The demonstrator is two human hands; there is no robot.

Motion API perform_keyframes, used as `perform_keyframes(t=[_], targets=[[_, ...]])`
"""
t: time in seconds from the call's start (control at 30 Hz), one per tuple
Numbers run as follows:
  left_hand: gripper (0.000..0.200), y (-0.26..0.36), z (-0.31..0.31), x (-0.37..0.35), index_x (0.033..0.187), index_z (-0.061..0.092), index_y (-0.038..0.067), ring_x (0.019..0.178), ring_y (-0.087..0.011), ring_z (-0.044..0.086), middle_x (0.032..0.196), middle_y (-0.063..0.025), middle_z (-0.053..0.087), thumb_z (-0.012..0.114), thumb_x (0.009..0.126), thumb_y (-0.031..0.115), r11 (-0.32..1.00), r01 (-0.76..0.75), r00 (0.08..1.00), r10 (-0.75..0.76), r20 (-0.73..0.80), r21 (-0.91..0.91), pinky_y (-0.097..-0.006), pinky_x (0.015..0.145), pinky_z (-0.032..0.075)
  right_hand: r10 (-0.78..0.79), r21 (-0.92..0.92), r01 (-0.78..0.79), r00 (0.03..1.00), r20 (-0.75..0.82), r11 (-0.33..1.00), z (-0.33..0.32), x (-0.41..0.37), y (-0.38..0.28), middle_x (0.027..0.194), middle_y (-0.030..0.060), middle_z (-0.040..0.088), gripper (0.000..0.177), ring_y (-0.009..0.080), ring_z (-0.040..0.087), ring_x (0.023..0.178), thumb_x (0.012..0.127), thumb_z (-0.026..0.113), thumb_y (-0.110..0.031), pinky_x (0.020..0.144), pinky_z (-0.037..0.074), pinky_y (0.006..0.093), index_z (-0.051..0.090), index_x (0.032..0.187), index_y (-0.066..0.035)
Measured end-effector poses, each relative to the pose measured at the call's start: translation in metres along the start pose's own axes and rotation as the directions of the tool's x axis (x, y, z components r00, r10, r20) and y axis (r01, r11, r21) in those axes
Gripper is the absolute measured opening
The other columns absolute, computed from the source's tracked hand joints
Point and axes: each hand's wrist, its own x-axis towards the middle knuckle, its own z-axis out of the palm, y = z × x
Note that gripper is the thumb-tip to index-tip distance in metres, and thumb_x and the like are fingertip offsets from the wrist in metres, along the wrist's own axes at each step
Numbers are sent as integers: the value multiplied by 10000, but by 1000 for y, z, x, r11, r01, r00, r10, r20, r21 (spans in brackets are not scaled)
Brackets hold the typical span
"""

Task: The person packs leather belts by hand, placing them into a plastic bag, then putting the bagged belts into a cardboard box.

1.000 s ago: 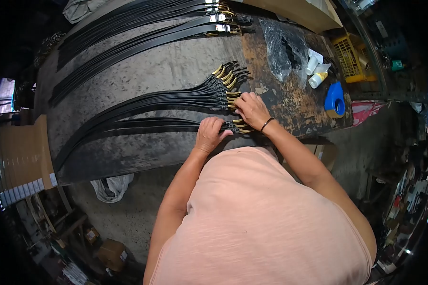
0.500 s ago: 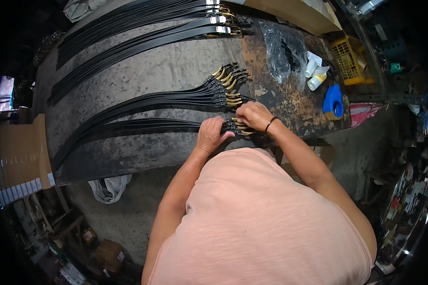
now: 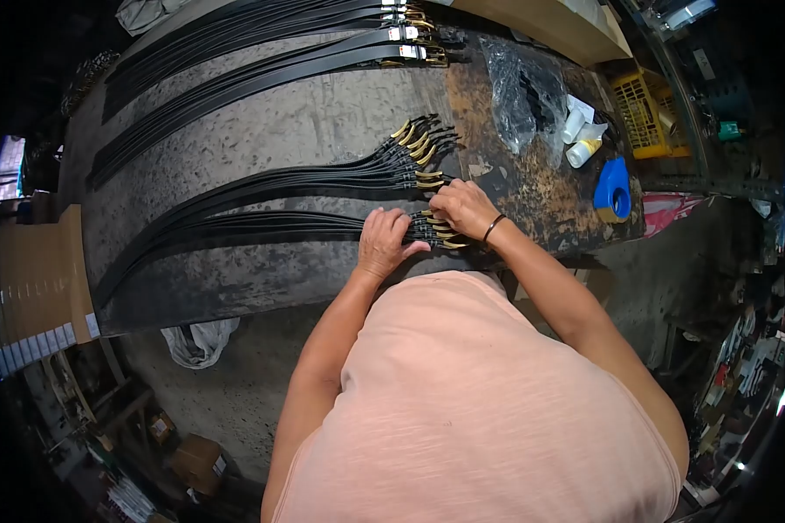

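Black belts lie in a bundle along the near edge of the table, their gold buckles at the right end. My left hand is closed over this bundle just left of the buckles, thumb towards me. At the buckle end, my right hand has its fingers pinched together on a belt's buckle end; the fingertips are partly hidden. Right behind lies a second belt bundle, with curved gold buckles fanned out.
More black belts with white tags lie at the back. A clear plastic bag, white bottle and blue tape dispenser are on the right. A yellow basket stands beyond, a cardboard box at the left.
My right hand has shifted slightly up and left over the buckles, and my left hand has slid slightly up and left on the belts.
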Motion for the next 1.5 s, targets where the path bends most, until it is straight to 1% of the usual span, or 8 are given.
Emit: perform_keyframes(t=[0.13,0.37,0.53,0.63,1.17,1.27,1.33,1.5], targets=[[717,0,2,0,1058,563,38,1061,-341,564,1136,-158,570,822,576,502,987,97,994,-101,-30,-130,-514,992,391,17,-36,-28,959,-282,999,-9,18,-5,898,61,552,96,280,523,895,802,679,-147,761,428,388,645,881,-105],[776,11,-23,16,1061,564,40,1114,-365,531,1191,-172,546,814,536,553,988,-7,995,22,-99,157,-510,1026,369,-56,-61,52,996,-64,997,0,16,1,883,26,582,74,257,527,916,786,638,-142,753,423,389,675,850,-134],[839,-4,-5,7,1104,540,25,1126,-381,526,1215,-187,528,824,513,548,999,34,998,-36,-47,-38,-487,1008,399,-44,-25,45,999,13,999,-10,22,0,872,22,595,86,253,533,906,783,660,-162,754,424,389,678,863,-133],[891,-3,-14,11,1151,516,10,1118,-381,528,1213,-191,525,832,506,536,994,48,997,-54,-62,-97,-463,990,422,35,-45,-52,949,-313,998,-14,39,-4,846,59,597,136,280,553,860,794,680,-126,748,452,407,661,924,-90],[879,-13,-20,11,1223,501,16,1221,-373,453,1285,-195,469,816,579,525,1000,23,1000,-23,15,-7,-545,1059,336,-67,55,63,996,67,996,-1,35,6,817,86,601,102,296,588,820,812,641,-114,749,490,405,681,897,-73],[928,-16,-19,11,1244,472,-6,1204,-364,472,1269,-197,483,817,572,532,998,43,999,-42,21,-44,-532,1057,348,-124,91,137,983,-139,986,-13,49,8,864,74,597,127,288,573,869,793,667,-112,762,467,401,677,917,-87],[948,-17,-20,11,1253,458,-16,1195,-359,481,1264,-197,488,819,569,533,999,32,999,-31,38,-31,-526,1057,352,26,-61,-49,943,-332,997,-17,59,7,928,57,587,165,284,545,935,774,687,-111,798,429,405,671,938,-104],[927,-13,-25,15,1258,471,18,1267,-395,407,1318,-207,446,800,589,568,999,25,999,-27,41,40,-567,1086,281,-68,-129,35,962,-264,991,-7,62,18,904,31,583,78,249,525,966,769,657,-168,866,382,415,662,839,-134]])
